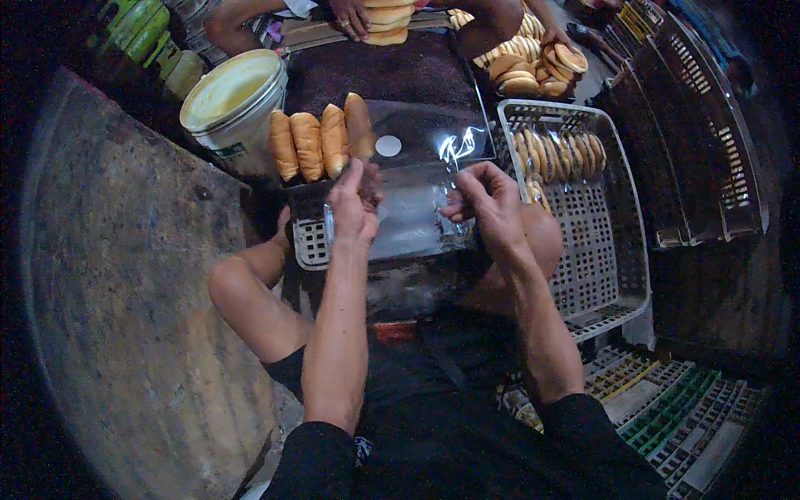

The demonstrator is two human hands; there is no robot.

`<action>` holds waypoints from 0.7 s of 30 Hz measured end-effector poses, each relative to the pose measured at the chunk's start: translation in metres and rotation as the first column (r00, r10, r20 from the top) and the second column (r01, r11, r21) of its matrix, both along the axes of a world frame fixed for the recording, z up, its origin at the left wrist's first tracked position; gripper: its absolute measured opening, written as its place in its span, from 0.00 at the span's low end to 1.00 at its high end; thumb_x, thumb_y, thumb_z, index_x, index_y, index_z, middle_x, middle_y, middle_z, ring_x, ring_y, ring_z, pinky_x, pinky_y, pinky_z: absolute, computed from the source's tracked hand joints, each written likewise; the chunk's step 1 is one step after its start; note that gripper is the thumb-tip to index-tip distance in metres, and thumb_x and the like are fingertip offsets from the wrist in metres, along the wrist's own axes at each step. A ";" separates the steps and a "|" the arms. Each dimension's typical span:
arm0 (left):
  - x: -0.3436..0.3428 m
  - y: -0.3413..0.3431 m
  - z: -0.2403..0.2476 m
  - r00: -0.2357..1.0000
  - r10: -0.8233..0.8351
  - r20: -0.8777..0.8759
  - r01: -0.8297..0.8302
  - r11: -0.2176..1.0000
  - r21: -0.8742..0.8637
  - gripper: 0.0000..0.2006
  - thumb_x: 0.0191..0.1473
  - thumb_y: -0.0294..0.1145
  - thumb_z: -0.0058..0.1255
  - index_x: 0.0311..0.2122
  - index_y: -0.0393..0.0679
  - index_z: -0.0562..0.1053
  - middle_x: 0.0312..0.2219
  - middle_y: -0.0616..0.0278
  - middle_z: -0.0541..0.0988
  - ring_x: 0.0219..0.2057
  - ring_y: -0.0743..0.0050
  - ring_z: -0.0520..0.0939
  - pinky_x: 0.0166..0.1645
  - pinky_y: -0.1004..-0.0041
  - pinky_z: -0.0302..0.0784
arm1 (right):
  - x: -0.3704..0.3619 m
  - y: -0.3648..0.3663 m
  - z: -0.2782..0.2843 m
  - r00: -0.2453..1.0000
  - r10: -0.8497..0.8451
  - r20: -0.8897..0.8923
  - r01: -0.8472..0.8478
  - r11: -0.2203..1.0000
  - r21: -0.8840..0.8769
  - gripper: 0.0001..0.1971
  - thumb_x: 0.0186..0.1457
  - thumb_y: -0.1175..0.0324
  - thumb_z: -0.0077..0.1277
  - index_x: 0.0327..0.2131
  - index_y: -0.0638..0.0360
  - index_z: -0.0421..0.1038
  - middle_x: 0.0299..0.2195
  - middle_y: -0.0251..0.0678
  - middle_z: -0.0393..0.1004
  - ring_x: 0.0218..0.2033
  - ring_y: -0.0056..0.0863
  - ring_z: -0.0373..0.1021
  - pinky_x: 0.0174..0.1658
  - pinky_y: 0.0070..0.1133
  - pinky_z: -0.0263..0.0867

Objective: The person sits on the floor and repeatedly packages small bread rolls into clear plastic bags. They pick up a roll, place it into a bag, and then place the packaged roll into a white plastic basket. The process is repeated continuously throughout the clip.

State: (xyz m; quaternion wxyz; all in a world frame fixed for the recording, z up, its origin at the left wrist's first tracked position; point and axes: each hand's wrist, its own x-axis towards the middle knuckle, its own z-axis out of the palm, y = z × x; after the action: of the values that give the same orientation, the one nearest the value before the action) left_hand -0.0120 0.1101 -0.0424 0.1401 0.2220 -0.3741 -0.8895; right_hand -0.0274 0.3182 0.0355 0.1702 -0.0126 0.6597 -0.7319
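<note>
A clear plastic bag (407, 218) is stretched between my two hands above my lap. My left hand (354, 204) pinches its left edge, and the fingers of my right hand (490, 200) are closed on its right edge. Just beyond my left hand, several long golden bread rolls (308, 148) lie side by side at the near left of a dark tray (387, 71). The rightmost roll (359, 125) shows dimmer through a clear sheet of plastic. A round white spot (387, 146) shows on the plastic beside it.
A white bucket (233, 100) with pale yellow residue stands left of the tray. On the right, a grey plastic crate (633, 208) holds bagged round breads (562, 156). Opposite me, another person's hand (352, 17) is by stacked bread (388, 18). A wooden board (142, 292) lies left.
</note>
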 end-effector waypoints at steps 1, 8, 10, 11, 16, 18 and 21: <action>0.000 -0.015 -0.002 0.995 0.072 0.065 -0.066 0.994 -0.089 0.14 0.51 0.44 0.56 0.33 0.43 0.74 0.27 0.62 0.79 0.25 0.78 0.77 0.24 0.79 0.68 | -0.005 -0.012 -0.001 0.997 0.054 -0.053 -0.049 0.994 0.101 0.12 0.56 0.66 0.49 0.36 0.66 0.66 0.25 0.38 0.73 0.30 0.28 0.74 0.26 0.24 0.72; 0.030 -0.149 -0.016 0.772 0.565 0.291 -0.579 0.814 -0.046 0.31 0.53 0.66 0.39 0.37 0.42 0.73 0.24 0.64 0.73 0.21 0.72 0.71 0.27 0.73 0.68 | -0.061 -0.157 -0.101 0.551 0.155 -0.820 0.604 0.603 0.521 0.19 0.49 0.56 0.55 0.37 0.64 0.71 0.34 0.46 0.75 0.36 0.43 0.73 0.40 0.36 0.68; 0.023 -0.150 -0.020 0.812 0.514 0.276 -0.529 0.848 -0.024 0.36 0.53 0.68 0.35 0.45 0.39 0.69 0.32 0.59 0.75 0.27 0.68 0.75 0.31 0.72 0.69 | -0.103 -0.157 -0.135 0.516 0.271 -0.813 0.701 0.412 0.582 0.21 0.47 0.56 0.57 0.38 0.64 0.72 0.36 0.47 0.75 0.37 0.44 0.73 0.41 0.36 0.68; 0.015 -0.144 -0.016 0.846 0.470 0.251 -0.474 0.879 -0.048 0.37 0.53 0.68 0.34 0.48 0.38 0.67 0.35 0.57 0.75 0.30 0.66 0.76 0.33 0.71 0.70 | -0.129 -0.148 -0.141 0.544 0.318 -0.777 0.708 0.323 0.628 0.22 0.45 0.56 0.58 0.38 0.64 0.72 0.36 0.47 0.75 0.37 0.45 0.73 0.42 0.35 0.67; 0.013 -0.155 -0.031 0.841 0.520 0.150 -0.472 0.841 -0.266 0.38 0.57 0.64 0.31 0.56 0.35 0.58 0.48 0.50 0.71 0.45 0.55 0.76 0.43 0.67 0.72 | -0.167 -0.112 -0.039 0.906 0.334 -0.261 -0.099 0.765 0.637 0.19 0.48 0.62 0.54 0.42 0.64 0.71 0.34 0.41 0.76 0.38 0.34 0.73 0.41 0.24 0.66; -0.001 -0.143 -0.019 0.854 0.506 0.119 -0.435 0.822 -0.368 0.37 0.58 0.63 0.29 0.55 0.34 0.59 0.50 0.49 0.70 0.48 0.54 0.75 0.46 0.65 0.72 | -0.138 -0.061 0.008 0.936 0.315 -0.155 -0.232 0.886 0.400 0.21 0.49 0.63 0.52 0.44 0.67 0.69 0.38 0.38 0.75 0.39 0.28 0.72 0.43 0.23 0.66; -0.011 -0.138 -0.015 0.911 0.402 0.092 -0.327 0.841 -0.432 0.38 0.58 0.63 0.27 0.53 0.32 0.62 0.48 0.50 0.71 0.44 0.58 0.76 0.48 0.66 0.71 | -0.111 0.000 0.039 0.955 0.287 -0.078 -0.282 0.956 0.076 0.21 0.51 0.65 0.48 0.47 0.69 0.66 0.42 0.38 0.72 0.42 0.26 0.70 0.46 0.20 0.65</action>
State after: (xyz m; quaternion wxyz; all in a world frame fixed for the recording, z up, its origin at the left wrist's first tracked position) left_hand -0.0227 -0.0279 -0.0577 0.3162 0.3343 -0.5124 -0.7250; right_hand -0.1387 0.3181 0.0749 0.2448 -0.1344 0.6810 -0.6769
